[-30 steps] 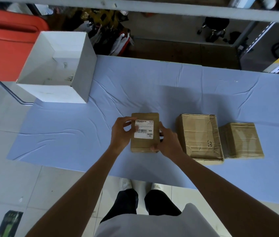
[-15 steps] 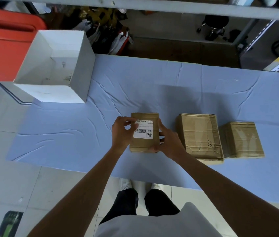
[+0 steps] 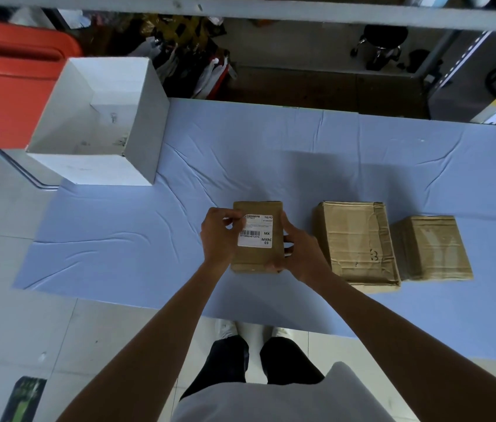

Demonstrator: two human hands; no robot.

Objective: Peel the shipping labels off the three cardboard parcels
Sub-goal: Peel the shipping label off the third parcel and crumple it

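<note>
White box [image 3: 97, 123]: open-topped, at the counter's [image 3: 271, 153] far left.
Left hand [image 3: 221, 236]: pinches the shipping label [image 3: 256, 231] at its upper left corner.
Shipping label handling: thin and likely to tear, so lift it from that corner and peel it low.
Labelled parcel [image 3: 256, 257]: mid-counter, probably light, with stiff cardboard.
Right hand [image 3: 300, 254]: curled round the parcel's right side, bracing it.
Middle parcel [image 3: 356, 242], right parcel [image 3: 429, 248]: no label visible on their tops.

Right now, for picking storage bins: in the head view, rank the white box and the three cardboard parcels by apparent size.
1. white box
2. middle parcel
3. right parcel and labelled parcel: too close to rank, since the left hand and right hand cover the labelled one's sides.
</note>
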